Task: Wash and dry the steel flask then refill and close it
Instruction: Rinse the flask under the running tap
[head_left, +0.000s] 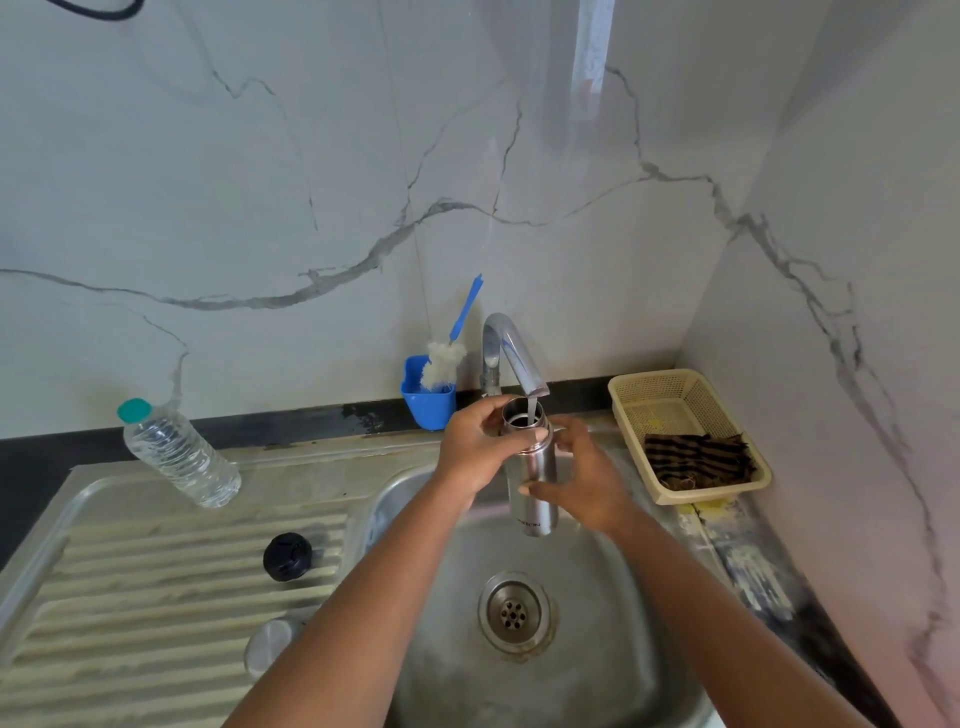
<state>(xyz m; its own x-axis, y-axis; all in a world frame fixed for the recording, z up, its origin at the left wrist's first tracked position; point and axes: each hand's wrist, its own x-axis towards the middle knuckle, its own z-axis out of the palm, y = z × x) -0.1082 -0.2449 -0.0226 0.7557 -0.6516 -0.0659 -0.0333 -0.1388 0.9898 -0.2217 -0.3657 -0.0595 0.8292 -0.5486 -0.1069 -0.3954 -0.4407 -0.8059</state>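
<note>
Steel flask (531, 475) upright under the running tap (511, 353), over the sink (613, 597). My left hand (470, 449) curls round its neck; my right hand (584, 475) wraps the body. I judge it rigid, wet-slippery, growing heavier: grip mid-body.

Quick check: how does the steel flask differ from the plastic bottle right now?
The steel flask is opaque metal, uncapped, held over the sink under the running tap. The plastic bottle is clear, capped in teal, standing untouched on the drainboard. Both are upright.
</note>
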